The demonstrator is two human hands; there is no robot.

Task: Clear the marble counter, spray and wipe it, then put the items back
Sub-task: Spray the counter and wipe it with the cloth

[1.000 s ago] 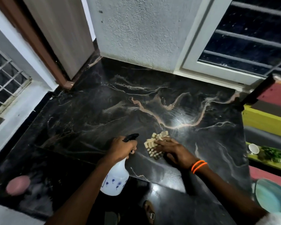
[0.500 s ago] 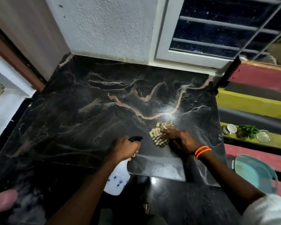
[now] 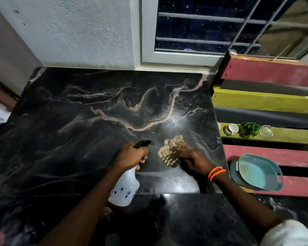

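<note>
Black marble worktop [image 3: 96,107], veined in pale pink, runs into a corner of rough white wall and a barred window [image 3: 212,31]. Near its front right edge one tan checked cloth [image 3: 169,153] lies bunched under the right hand [image 3: 194,158], fingers pressing it down. The left hand [image 3: 132,155] is wrapped round one white spray bottle [image 3: 124,189] with blue flowers. Beyond the right edge, painted planks carry one teal tub [image 3: 256,172], seemingly holding nothing, and one cup [image 3: 232,129].

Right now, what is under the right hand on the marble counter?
A beige checked cloth lies under the right hand, pressed on the marble counter. The part of the cloth beneath the fingers, and the marble under it, are covered.
</note>
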